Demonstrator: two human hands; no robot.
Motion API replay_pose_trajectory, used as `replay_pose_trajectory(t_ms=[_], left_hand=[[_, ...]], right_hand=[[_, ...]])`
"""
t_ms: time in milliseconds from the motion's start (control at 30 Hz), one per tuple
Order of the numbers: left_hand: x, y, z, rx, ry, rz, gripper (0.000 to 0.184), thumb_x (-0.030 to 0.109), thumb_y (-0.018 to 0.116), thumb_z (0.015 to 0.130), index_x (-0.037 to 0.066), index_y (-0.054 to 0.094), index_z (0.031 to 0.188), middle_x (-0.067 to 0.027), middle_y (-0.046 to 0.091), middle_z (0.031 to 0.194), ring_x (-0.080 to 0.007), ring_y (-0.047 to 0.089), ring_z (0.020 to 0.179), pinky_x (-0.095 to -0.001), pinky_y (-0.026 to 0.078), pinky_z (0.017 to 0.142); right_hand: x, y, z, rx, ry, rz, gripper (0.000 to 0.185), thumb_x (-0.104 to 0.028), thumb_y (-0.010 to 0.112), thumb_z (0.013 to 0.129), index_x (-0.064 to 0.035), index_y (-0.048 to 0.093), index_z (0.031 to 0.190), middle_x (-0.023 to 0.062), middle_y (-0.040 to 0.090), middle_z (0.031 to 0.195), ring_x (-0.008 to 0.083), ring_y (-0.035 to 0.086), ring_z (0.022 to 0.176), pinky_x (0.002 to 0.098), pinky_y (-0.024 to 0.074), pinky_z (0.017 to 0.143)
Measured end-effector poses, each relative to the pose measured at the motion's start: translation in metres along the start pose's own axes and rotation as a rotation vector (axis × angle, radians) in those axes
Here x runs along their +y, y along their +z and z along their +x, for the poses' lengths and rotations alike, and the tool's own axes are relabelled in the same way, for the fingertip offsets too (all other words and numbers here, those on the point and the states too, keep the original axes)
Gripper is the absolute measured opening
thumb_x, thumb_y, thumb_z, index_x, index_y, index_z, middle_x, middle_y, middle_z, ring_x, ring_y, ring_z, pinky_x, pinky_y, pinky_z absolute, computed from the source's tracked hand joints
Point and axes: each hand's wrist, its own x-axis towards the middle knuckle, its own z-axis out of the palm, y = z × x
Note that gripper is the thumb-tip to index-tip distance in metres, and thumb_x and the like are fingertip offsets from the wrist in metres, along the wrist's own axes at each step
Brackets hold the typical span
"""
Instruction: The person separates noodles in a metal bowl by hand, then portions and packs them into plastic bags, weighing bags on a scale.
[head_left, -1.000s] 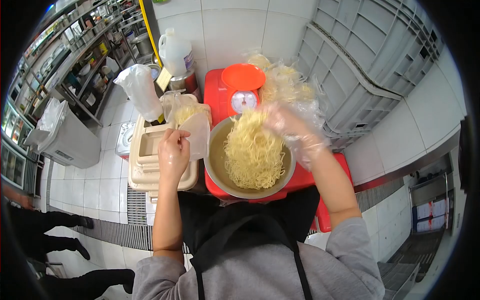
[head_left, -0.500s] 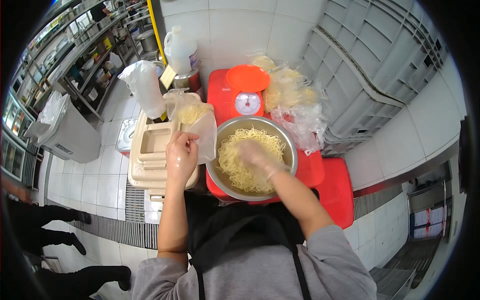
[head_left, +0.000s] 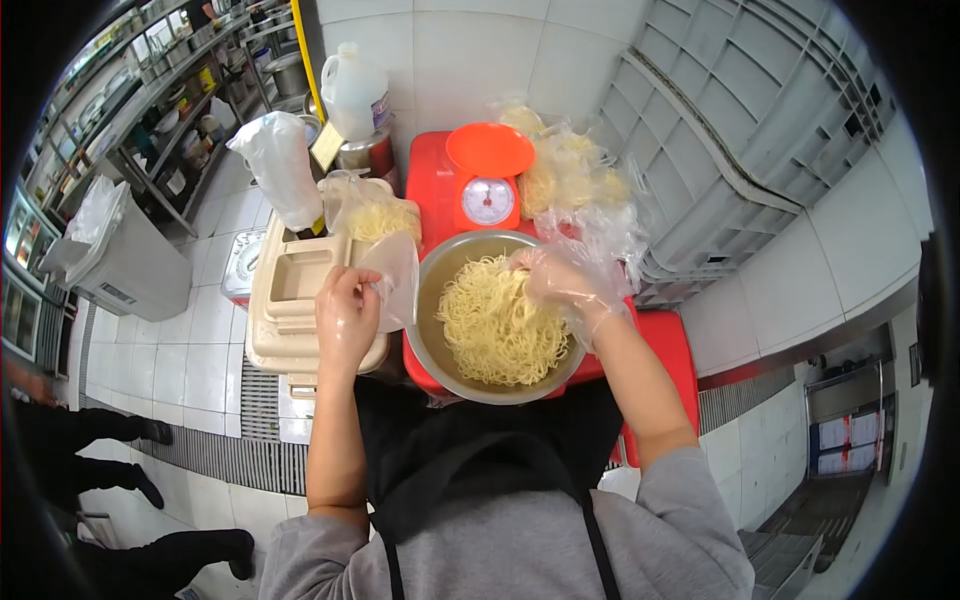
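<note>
A steel bowl (head_left: 437, 362) holds a heap of yellow noodles (head_left: 500, 325). Over the bowl's right side, my right hand (head_left: 562, 278), in a clear plastic glove, has its fingers closed on a clump of noodles that trails down to the heap. Left of the bowl, my left hand (head_left: 350, 300) pinches the edge of a translucent plastic bag (head_left: 396, 280), whose side hangs near the bowl's rim. This hand is above a beige lidded container (head_left: 285, 337).
An orange kitchen scale (head_left: 488, 202) stands behind the bowl on a red surface (head_left: 427, 180). Bagged noodles (head_left: 560, 170) and loose plastic bags (head_left: 605, 235) lie to its right. A plastic jug (head_left: 355, 95) stands behind. Grey crates (head_left: 720, 130) rise at right; another person's legs (head_left: 110, 430) show at left.
My right hand has moved from the middle of the noodles to the bowl's upper right, lifting a clump. My left hand has shifted slightly left with the bag.
</note>
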Motion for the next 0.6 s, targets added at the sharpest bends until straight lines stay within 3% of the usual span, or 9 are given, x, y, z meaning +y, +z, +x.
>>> replay_pose_trajectory(t_ms=[33, 133, 233, 333, 433, 533, 600], left_hand=[[0.0, 0.002, -0.001, -0.005, -0.002, -0.005, 0.011, -0.003, 0.056, 0.078, -0.002, 0.066, 0.084, -0.0145, 0.06, 0.081, -0.0245, 0.06, 0.061, -0.0337, 0.049, 0.059], [0.001, 0.005, -0.002, -0.01, -0.013, -0.015, 0.011, -0.003, 0.057, 0.078, -0.002, 0.066, 0.084, -0.0147, 0.06, 0.08, -0.0248, 0.06, 0.062, -0.0337, 0.049, 0.059], [0.002, 0.008, -0.004, -0.012, -0.028, -0.019, 0.012, -0.003, 0.057, 0.078, -0.002, 0.066, 0.084, -0.0139, 0.06, 0.08, -0.023, 0.059, 0.061, -0.0328, 0.048, 0.059], [0.0, 0.011, -0.005, -0.013, -0.022, -0.029, 0.013, -0.004, 0.056, 0.078, -0.001, 0.067, 0.085, -0.0121, 0.06, 0.08, -0.0191, 0.056, 0.06, -0.031, 0.046, 0.058], [0.002, 0.01, -0.004, -0.026, -0.034, -0.018, 0.012, -0.003, 0.057, 0.078, -0.001, 0.066, 0.085, -0.0131, 0.06, 0.08, -0.0213, 0.057, 0.061, -0.0321, 0.047, 0.059], [0.005, 0.011, -0.004, -0.038, -0.047, -0.014, 0.011, -0.002, 0.057, 0.078, -0.002, 0.066, 0.084, -0.0149, 0.06, 0.081, -0.0257, 0.06, 0.063, -0.0348, 0.049, 0.061], [0.004, 0.015, -0.006, -0.034, -0.029, -0.03, 0.01, -0.003, 0.057, 0.078, -0.002, 0.066, 0.084, -0.0148, 0.06, 0.082, -0.0257, 0.059, 0.064, -0.035, 0.049, 0.062]], right_hand=[[0.014, -0.003, 0.01, 0.058, -0.157, -0.295, 0.044, -0.001, 0.056, 0.069, -0.009, 0.068, 0.11, 0.0165, 0.068, 0.101, 0.0256, 0.064, 0.094, 0.0349, 0.0472, 0.086], [0.042, -0.008, 0.025, -0.023, -0.302, -0.341, 0.04, -0.003, 0.058, 0.07, -0.0054, 0.067, 0.109, 0.0138, 0.069, 0.098, 0.0237, 0.063, 0.095, 0.0341, 0.0467, 0.087], [0.04, -0.009, 0.008, 0.011, -0.199, -0.098, 0.029, -0.017, 0.058, 0.078, -0.0044, 0.067, 0.102, 0.0166, 0.066, 0.103, 0.0266, 0.062, 0.096, 0.0366, 0.0465, 0.083], [0.004, -0.014, -0.038, 0.105, -0.055, 0.738, 0.032, -0.018, 0.066, 0.08, 0.0004, 0.066, 0.107, 0.0091, 0.067, 0.105, 0.0195, 0.054, 0.114, 0.032, 0.0388, 0.1], [0.058, -0.008, 0.002, -0.068, -0.034, 0.785, 0.033, -0.023, 0.067, 0.082, -0.0022, 0.065, 0.107, 0.0081, 0.065, 0.108, 0.0165, 0.054, 0.114, 0.031, 0.039, 0.1], [0.031, -0.005, -0.027, 0.175, -0.039, 0.885, 0.029, -0.022, 0.068, 0.081, -0.0019, 0.067, 0.103, 0.0087, 0.066, 0.1, 0.0156, 0.06, 0.102, 0.0295, 0.0439, 0.093], [0.054, -0.003, -0.012, 0.05, 0.057, 0.801, 0.029, -0.02, 0.069, 0.081, -0.0009, 0.068, 0.102, 0.0078, 0.067, 0.097, 0.015, 0.061, 0.096, 0.0278, 0.045, 0.088]])
